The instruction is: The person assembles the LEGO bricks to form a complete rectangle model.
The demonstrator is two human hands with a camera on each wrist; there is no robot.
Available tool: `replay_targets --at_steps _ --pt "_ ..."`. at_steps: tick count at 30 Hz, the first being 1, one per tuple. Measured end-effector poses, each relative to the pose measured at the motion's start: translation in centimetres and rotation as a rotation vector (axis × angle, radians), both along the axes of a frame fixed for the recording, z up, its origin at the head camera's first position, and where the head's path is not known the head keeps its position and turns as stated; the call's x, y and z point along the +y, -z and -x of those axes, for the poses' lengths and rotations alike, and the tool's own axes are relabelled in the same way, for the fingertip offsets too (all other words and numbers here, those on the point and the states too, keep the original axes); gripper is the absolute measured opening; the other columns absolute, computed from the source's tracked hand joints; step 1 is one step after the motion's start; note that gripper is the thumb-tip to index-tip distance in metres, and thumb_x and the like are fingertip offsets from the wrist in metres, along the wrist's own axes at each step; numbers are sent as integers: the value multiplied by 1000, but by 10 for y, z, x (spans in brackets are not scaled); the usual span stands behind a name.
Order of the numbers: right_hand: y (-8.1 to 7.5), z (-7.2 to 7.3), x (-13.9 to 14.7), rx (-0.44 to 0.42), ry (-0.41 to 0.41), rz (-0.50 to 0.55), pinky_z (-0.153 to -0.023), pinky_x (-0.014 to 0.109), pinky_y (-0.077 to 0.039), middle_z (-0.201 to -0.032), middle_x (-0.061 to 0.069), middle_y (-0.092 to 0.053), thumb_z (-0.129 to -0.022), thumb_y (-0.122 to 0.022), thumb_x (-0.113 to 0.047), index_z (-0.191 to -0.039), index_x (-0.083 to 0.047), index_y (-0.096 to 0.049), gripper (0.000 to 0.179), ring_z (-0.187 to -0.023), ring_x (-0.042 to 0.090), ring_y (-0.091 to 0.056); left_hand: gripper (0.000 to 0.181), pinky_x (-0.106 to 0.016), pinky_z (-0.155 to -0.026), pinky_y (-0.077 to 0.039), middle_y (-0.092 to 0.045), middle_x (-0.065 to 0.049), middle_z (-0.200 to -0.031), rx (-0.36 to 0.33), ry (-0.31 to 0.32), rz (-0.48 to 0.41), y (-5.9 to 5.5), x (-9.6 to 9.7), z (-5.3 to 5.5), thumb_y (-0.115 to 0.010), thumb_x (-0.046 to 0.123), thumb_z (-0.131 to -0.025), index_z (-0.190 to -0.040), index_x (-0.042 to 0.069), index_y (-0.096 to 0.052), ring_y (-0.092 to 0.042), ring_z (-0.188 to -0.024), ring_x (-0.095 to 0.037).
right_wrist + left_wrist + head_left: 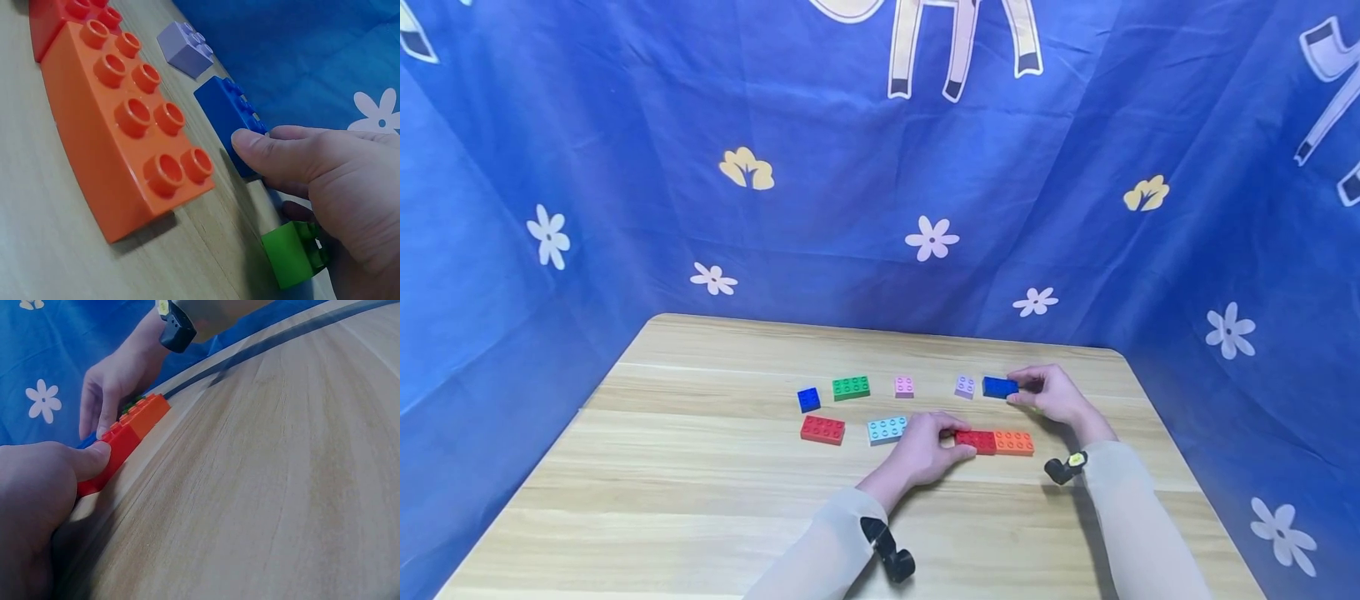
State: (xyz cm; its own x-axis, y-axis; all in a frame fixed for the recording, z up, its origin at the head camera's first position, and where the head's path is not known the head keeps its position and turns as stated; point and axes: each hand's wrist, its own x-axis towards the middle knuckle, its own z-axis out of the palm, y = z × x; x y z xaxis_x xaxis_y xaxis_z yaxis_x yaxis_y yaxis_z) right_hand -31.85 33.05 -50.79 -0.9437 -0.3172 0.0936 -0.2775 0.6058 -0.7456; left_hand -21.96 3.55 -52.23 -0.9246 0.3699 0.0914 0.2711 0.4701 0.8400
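On the desk [625, 483], the left hand [922, 450] pinches a red toy brick [977, 442], the right hand [1056, 396] a blue one [997, 387], both probably light, hard, best held by their sides.

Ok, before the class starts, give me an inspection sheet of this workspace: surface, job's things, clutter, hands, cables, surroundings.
Surface: wood-grain table.
Job's things: red block end to end with orange block; dark blue block; lilac block; pink block; green block; small blue block; other red block; pale blue block; second green block, near the right hand.
Clutter: nothing seen.
Hands: left hand grips the red block beside the orange one; right hand pinches the dark blue block.
Cables: nothing seen.
Surroundings: blue patterned curtain behind the table and along both sides.
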Motion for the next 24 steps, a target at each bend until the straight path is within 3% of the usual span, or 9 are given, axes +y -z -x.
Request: replay_targets --at_steps 5,12,15,21,24 --pt "-4 -3 0 3 18 -8 -93 36 -53 -107 8 -78 -87 -89 -12 -122 -1 -78 38 -99 24 -70 38 -41 -108 -49 -74 1 -126 12 2 0 -1 1 -1 -86 32 -92 -125 16 -79 -64 -124 -22" --pt "-15 -13 -1 -23 45 60 -96 42 -57 -122 16 -73 -88 -88 -13 -125 -2 -77 40 -107 30 -72 37 -41 -108 -48 -74 1 -127 30 6 1 1 1 -1 -85 31 -92 -125 15 -79 -64 -125 -22" --pt "-19 -18 -2 -21 31 88 -97 42 -57 -126 17 -71 -88 -88 -12 -124 -2 -77 40 -109 32 -71 37 -41 -110 -47 -73 0 -128 41 5 5 1 1 -1 -85 31 -93 -125 15 -78 -64 -126 -22" --pt "-27 -32 -5 3 -19 99 -105 56 -50 -126 14 -71 -88 -89 -13 -123 -5 -78 38 -113 33 -68 37 -41 -109 -48 -74 -2 -128 71 8 3 0 0 -3 -84 31 -93 -125 14 -78 -65 -125 -23" --pt "-31 -40 -8 12 -32 100 -107 54 -48 -125 9 -71 -87 -89 -14 -121 -8 -79 36 -114 29 -67 38 -41 -109 -48 -73 -2 -128 72 10 4 -1 0 -3 -84 30 -93 -126 13 -78 -65 -125 -23"
